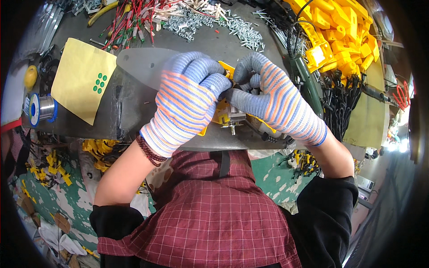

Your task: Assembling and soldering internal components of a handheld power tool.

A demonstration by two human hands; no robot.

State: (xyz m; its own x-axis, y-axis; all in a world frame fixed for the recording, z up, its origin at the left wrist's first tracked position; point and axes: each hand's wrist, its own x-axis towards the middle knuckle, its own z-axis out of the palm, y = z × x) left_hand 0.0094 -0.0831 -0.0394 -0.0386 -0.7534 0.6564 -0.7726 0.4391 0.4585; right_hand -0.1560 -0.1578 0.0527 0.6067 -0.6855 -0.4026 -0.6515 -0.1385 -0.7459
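Yellow plastic showed beneath two striped gloves: the yellow part (227,68) lay near the front edge of the worktop (89,131), beside a small metal piece (233,118), probably set close to the body so both hands could reach it. Yellow housings (335,35) were heaped at the far right, screws (243,33) lay along the far side and a solder spool (44,109) stood on the left, presumably to be within reach yet out of the way. Knuckles up, the left hand (185,96) curled its fingers rightward; the right hand (270,94) faced it, thumb pointing left, index finger arched. Fingertips nearly met, hiding whatever lay between, so whether either grip was closed on anything could not be told.
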